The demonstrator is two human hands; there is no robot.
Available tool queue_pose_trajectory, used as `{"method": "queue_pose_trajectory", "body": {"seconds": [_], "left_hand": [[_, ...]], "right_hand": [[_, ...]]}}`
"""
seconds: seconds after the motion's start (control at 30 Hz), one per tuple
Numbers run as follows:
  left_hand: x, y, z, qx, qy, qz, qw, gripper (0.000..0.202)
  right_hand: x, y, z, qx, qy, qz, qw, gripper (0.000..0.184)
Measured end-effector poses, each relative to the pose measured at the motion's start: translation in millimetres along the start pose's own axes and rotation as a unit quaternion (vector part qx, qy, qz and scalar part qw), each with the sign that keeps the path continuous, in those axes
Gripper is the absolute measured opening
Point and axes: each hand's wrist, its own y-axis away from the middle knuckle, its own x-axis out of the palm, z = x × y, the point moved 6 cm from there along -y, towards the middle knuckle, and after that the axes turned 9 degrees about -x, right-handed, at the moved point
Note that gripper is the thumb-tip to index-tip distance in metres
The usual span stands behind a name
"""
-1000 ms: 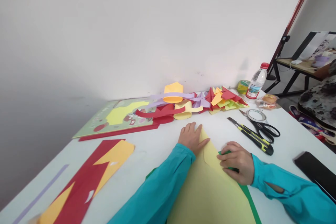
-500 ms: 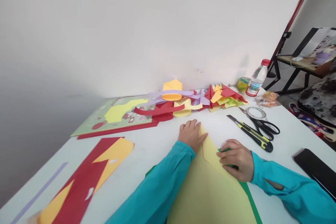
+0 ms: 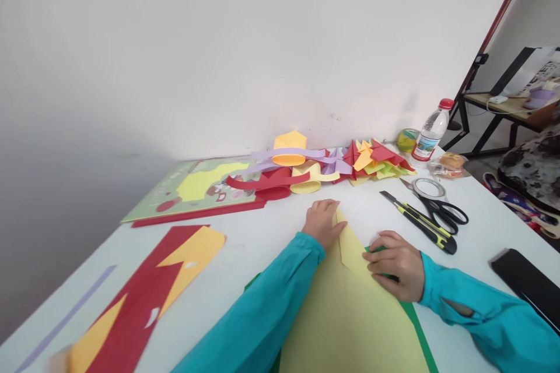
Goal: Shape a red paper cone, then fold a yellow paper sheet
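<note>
My left hand (image 3: 322,224) is at the narrow top end of a pale yellow sheet of paper (image 3: 350,320). Its thumb and bent fingers press on a folded flap along the upper right edge. My right hand (image 3: 398,265) lies farther right, fingers curved and a little apart, with the fingertips resting on that sheet's right edge. A green sheet (image 3: 420,332) lies beneath and shows along the right side and under my right palm. My left sleeve covers part of the yellow sheet's left side.
Right of my hands lie a utility knife (image 3: 420,224) with its blade out, black scissors (image 3: 441,210), a tape roll (image 3: 429,188) and a black object (image 3: 527,280). A bottle (image 3: 433,131) stands behind. Folded paper pieces (image 3: 371,160) line the wall; red and orange paper (image 3: 144,297) lies left.
The view has shifted slightly. Both hands keep nearly the same places on the yellow paper, and the left fingers look a little more drawn together.
</note>
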Motion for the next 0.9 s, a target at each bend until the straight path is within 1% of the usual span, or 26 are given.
{"method": "queue_pose_trajectory", "body": {"seconds": [0.13, 0.2, 0.37, 0.47, 0.57, 0.63, 0.67, 0.73, 0.77, 0.83, 0.9], "left_hand": [[-3.7, -4.0, 6.5, -0.044, 0.084, -0.005, 0.995, 0.066], [-6.7, -6.6, 11.9, -0.074, 0.129, -0.004, 0.989, 0.069], [-11.9, -13.4, 30.4, -0.161, 0.247, 0.0, 0.956, 0.066], [-11.6, -14.4, 31.9, -0.174, 0.311, 0.011, 0.934, 0.063], [-11.5, -12.1, 23.6, -0.157, 0.366, 0.04, 0.916, 0.051], [-15.0, -9.1, 16.3, -0.148, 0.389, 0.051, 0.908, 0.044], [-17.8, -7.2, 12.5, -0.146, 0.396, 0.053, 0.905, 0.043], [-23.7, -2.3, 2.8, -0.14, 0.405, 0.061, 0.902, 0.043], [-25.5, 1.0, -3.6, -0.136, 0.41, 0.073, 0.899, 0.042], [-25.7, 9.6, -18.7, -0.125, 0.427, 0.111, 0.889, 0.041], [-21.3, 20.2, -34.8, -0.114, 0.457, 0.162, 0.867, 0.037]], "right_hand": [[-0.4, -0.5, 1.1, -0.005, 0.005, 0.001, 1.0, 0.011], [-0.4, -0.9, 1.5, -0.008, 0.009, 0.002, 1.0, 0.011], [-0.9, -1.6, 1.9, -0.011, 0.018, 0.008, 1.0, 0.011], [-0.5, -1.4, 2.5, -0.015, 0.023, 0.009, 1.0, 0.01], [-0.2, -0.7, 3.4, -0.023, 0.014, -0.002, 1.0, 0.011], [-0.8, -1.3, 4.4, -0.031, -0.001, -0.011, 0.999, 0.01], [-2.2, -2.2, 5.0, -0.036, -0.016, -0.022, 0.999, 0.01], [-8.6, -4.9, 4.8, -0.031, -0.054, -0.065, 0.996, 0.012], [-12.7, -6.2, 2.8, -0.012, -0.071, -0.093, 0.993, 0.014], [-20.3, -6.8, -4.2, 0.058, -0.086, -0.151, 0.983, 0.015], [-22.0, -4.8, -11.1, 0.141, -0.089, -0.175, 0.97, 0.017]]}}
